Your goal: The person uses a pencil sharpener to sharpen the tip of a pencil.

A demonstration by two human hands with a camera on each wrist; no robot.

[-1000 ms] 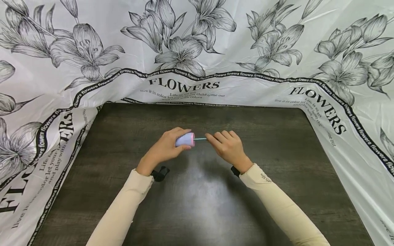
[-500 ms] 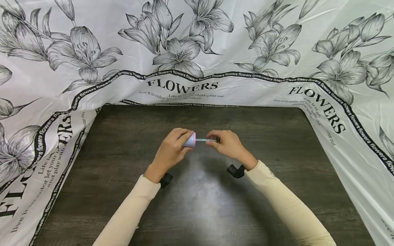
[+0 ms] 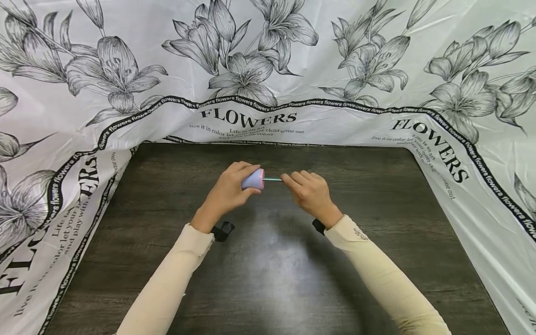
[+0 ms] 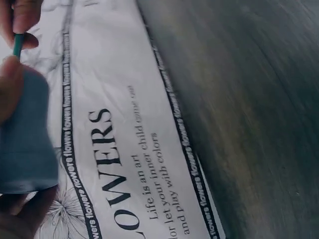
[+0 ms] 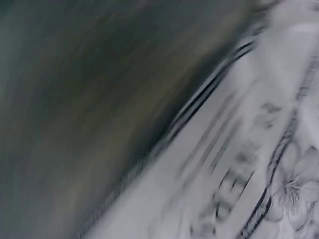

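Observation:
My left hand [image 3: 228,190] grips a lavender pencil sharpener [image 3: 252,180] with a pink end, lying sideways above the table. A thin green pencil [image 3: 273,179] enters that pink end. Its other part disappears under the curled fingers of my right hand [image 3: 310,191], which pinches it. In the left wrist view the sharpener [image 4: 31,134] looks grey-blue, and the pencil [image 4: 18,46] spans the short gap between the hands. The pencil's tip is hidden inside the sharpener. The right wrist view is blurred and contains neither hand.
The dark wooden tabletop [image 3: 268,270] lies beneath both arms. A white sheet printed with flowers and lettering [image 3: 251,125] hangs behind its back edge and along both sides. Black camera straps [image 3: 223,231] sit at the wrists.
My right hand turned at the pencil, fingers rolling over half a second ago and back now. Both hands, with sharpener and pencil, have shifted slightly toward the table's back edge.

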